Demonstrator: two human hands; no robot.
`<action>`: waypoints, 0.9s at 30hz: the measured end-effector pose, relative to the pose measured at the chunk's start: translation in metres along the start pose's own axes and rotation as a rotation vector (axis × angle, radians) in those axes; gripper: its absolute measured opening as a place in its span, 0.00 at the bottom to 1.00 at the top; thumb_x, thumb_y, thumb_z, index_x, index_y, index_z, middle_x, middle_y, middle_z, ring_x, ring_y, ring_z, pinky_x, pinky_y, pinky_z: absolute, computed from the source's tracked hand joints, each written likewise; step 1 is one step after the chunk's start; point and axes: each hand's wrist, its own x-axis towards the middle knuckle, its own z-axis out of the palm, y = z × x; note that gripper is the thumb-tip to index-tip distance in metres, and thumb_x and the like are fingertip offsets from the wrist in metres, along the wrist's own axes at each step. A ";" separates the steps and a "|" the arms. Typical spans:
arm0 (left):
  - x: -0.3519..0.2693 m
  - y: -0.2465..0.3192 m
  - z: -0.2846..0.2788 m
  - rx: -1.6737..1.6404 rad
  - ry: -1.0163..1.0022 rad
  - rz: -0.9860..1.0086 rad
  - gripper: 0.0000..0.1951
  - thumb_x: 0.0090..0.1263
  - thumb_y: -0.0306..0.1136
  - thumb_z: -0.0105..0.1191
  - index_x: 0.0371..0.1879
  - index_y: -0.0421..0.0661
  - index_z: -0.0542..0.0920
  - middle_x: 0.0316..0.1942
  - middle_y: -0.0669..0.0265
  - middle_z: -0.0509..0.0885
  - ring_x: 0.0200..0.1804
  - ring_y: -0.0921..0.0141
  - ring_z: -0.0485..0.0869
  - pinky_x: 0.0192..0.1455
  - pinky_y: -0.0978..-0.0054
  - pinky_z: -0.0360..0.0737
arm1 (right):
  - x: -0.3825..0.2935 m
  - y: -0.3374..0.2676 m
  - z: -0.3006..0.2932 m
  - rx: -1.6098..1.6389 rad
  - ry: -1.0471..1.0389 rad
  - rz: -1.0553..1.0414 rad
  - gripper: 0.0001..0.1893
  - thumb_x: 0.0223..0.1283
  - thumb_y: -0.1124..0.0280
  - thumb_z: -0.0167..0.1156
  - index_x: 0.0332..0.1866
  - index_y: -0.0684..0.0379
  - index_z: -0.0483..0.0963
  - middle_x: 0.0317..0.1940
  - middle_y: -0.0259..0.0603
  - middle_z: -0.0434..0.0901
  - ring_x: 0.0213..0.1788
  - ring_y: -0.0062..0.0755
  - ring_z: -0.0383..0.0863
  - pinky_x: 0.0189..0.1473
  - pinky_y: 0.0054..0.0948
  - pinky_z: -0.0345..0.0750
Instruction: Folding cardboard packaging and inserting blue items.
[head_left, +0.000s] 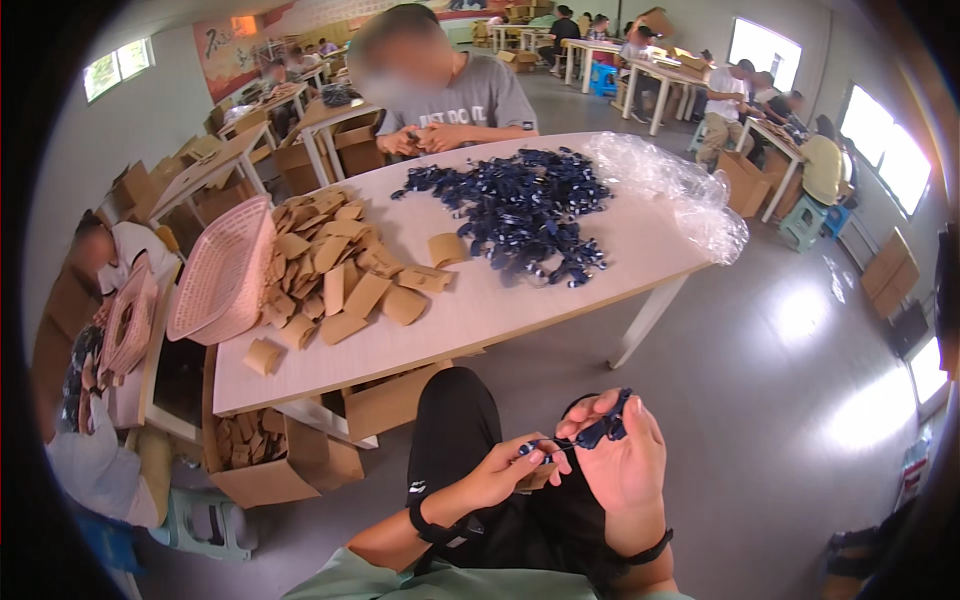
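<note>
Over my lap, my left hand (517, 469) holds one end of a dark blue corded item, and a small brown cardboard piece (535, 478) shows beneath its fingers. My right hand (619, 450) is raised, palm towards me, with the dark blue parts (602, 429) of the same item between thumb and fingers. A thin dark cord runs between both hands. On the table (517, 307) in front lies a heap of similar dark blue corded items (525, 202). To its left is a pile of folded brown cardboard sleeves (345, 259).
A pink plastic basket (225, 274) stands at the table's left end. Clear plastic wrap (667, 187) lies at the right end. An open cardboard box (300, 461) of cardboard pieces is below the table. A person (472, 97) works across the table; others sit farther off.
</note>
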 end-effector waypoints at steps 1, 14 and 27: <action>-0.001 -0.001 0.001 -0.011 -0.009 0.019 0.17 0.84 0.40 0.40 0.53 0.36 0.73 0.49 0.59 0.81 0.47 0.71 0.81 0.54 0.73 0.77 | 0.000 0.001 -0.001 0.012 -0.010 0.013 0.19 0.77 0.57 0.46 0.49 0.65 0.75 0.48 0.57 0.81 0.48 0.46 0.85 0.39 0.37 0.83; 0.004 0.005 -0.001 0.004 0.058 0.112 0.06 0.79 0.25 0.46 0.48 0.46 0.64 0.46 0.52 0.82 0.40 0.72 0.83 0.46 0.75 0.78 | 0.002 0.005 0.000 -0.011 0.055 -0.043 0.18 0.79 0.60 0.43 0.49 0.65 0.73 0.45 0.55 0.82 0.44 0.44 0.84 0.38 0.34 0.78; 0.001 0.006 -0.010 -0.009 0.074 0.138 0.11 0.79 0.27 0.44 0.50 0.36 0.79 0.46 0.54 0.84 0.42 0.68 0.83 0.49 0.72 0.79 | 0.006 0.007 -0.004 -0.055 0.027 -0.056 0.19 0.79 0.60 0.43 0.50 0.66 0.75 0.46 0.54 0.82 0.47 0.43 0.84 0.45 0.38 0.80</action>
